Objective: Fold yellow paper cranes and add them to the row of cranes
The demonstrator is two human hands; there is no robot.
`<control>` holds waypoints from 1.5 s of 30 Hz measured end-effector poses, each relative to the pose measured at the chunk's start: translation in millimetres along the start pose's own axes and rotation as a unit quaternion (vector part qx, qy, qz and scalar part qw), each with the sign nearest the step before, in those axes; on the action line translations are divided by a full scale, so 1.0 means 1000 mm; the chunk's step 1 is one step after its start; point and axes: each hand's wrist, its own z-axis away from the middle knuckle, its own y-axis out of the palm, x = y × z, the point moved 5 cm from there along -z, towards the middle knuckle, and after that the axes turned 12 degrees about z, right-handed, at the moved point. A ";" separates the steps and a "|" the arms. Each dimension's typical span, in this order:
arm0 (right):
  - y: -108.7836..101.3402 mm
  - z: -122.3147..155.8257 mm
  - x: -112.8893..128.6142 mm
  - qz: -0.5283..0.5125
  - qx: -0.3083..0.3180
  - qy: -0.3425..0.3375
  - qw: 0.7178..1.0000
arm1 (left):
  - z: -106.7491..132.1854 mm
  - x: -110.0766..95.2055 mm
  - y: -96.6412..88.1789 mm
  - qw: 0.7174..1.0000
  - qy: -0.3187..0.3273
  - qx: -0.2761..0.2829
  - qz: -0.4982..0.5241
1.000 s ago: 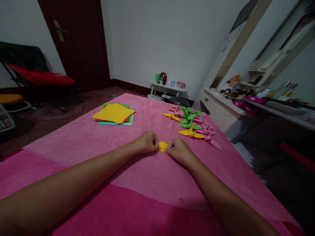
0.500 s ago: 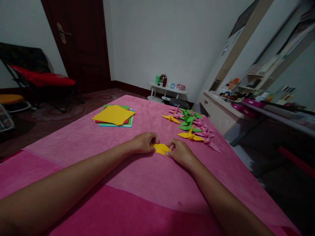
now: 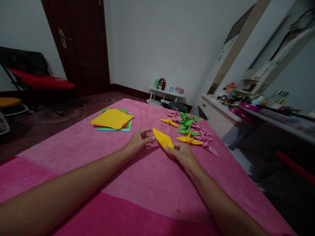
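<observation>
Over the middle of the pink-covered surface, my right hand (image 3: 182, 154) pinches the lower right end of a folded yellow paper (image 3: 163, 138), a long diamond shape with a crease down its middle. The paper is tilted, its upper left tip pointing away from me. Just left of it, my left hand (image 3: 139, 140) has its fingers apart, with the thumb close to the paper's edge and nothing held. Beyond my right hand lie folded paper cranes: a yellow crane (image 3: 189, 139) nearest, then green cranes (image 3: 186, 124) and pink cranes (image 3: 205, 137).
A stack of square coloured paper (image 3: 112, 118), yellow on top, lies at the back left of the pink cover (image 3: 137, 183). A small white table (image 3: 167, 91) stands by the wall. At the right is a cluttered dresser (image 3: 219, 108); a red-seated chair (image 3: 46, 82) is at the left.
My left hand has let go of the yellow paper and moved slightly left. In my right hand the paper has lifted and turned, from lying flat to a slanted diamond.
</observation>
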 end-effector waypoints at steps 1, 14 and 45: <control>0.001 0.000 0.003 -0.030 -0.023 -0.009 0.999 | 0.003 0.002 0.005 0.998 -0.030 0.011 0.046; 0.016 0.014 0.018 -0.058 -0.018 -0.080 0.995 | 0.008 0.000 0.017 0.995 -0.050 0.021 0.087; 0.033 0.030 0.034 0.356 -0.023 -0.346 0.868 | 0.018 -0.027 0.006 0.865 0.022 0.352 -0.358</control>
